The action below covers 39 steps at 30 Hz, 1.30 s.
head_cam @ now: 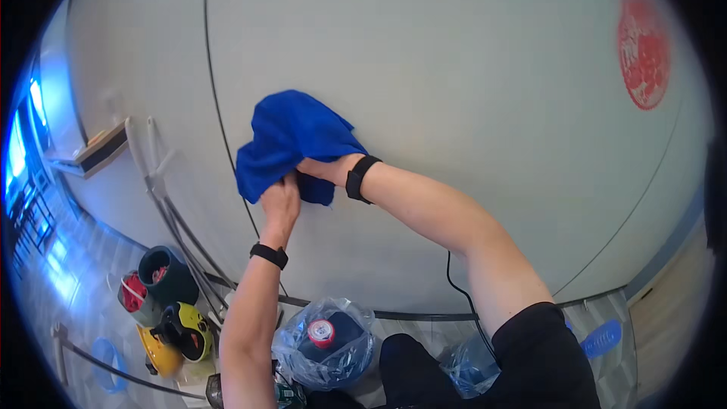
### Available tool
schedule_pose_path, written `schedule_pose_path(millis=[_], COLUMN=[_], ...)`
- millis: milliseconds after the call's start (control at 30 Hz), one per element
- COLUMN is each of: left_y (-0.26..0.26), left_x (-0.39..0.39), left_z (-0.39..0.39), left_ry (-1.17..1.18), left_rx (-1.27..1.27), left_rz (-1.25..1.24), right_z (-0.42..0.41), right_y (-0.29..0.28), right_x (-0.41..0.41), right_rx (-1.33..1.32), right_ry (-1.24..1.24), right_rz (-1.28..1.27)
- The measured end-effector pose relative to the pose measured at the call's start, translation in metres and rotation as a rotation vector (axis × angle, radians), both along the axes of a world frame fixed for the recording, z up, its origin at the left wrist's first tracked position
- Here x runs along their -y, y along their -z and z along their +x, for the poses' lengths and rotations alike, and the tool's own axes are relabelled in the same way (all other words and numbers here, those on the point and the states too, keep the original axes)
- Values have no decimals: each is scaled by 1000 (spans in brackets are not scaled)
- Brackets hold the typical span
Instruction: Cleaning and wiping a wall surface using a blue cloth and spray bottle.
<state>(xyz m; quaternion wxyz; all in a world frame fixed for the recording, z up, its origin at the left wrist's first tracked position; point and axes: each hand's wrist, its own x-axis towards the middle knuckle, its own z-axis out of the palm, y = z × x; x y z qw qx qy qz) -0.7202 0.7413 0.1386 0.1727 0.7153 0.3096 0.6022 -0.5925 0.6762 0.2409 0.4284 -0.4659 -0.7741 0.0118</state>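
Observation:
A blue cloth (295,130) is bunched in front of a pale wall panel (454,68), left of the picture's middle. My left hand (280,201) grips the cloth's lower edge, its fingers partly under the fabric. Close beside it, my right hand (329,170) reaches in from the right and holds the cloth too, with most of its fingers hidden beneath it. Both wrists wear black bands. A thin dark seam in the wall runs just left of and behind the cloth.
Below stand a plastic-wrapped water bottle (324,352) with a red cap, a dark green bucket (168,278), a yellow-and-black helmet (190,329) and a yellow hard hat (159,352). Long handles (182,227) lean at left near a small shelf (96,153). A blue slipper (603,339) lies right.

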Motion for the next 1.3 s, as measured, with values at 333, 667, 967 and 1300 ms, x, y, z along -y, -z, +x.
schedule_pose_path(millis=[333,667,967,1300], left_y=[-55,11,-102,-52], left_x=[17,57,59,91], left_z=[81,104,130,134], left_ry=[-89,65,-178,16], left_rx=[-14,83,-182,-224], left_rz=[399,306,357,656], right_z=[79,98,111,144], right_y=[28,65,-19,52], right_x=[59,127,125,181], right_rx=[-23,-348,-65,-383], right_ry=[118,27,304,28], right_rz=[120,-28,403,-27])
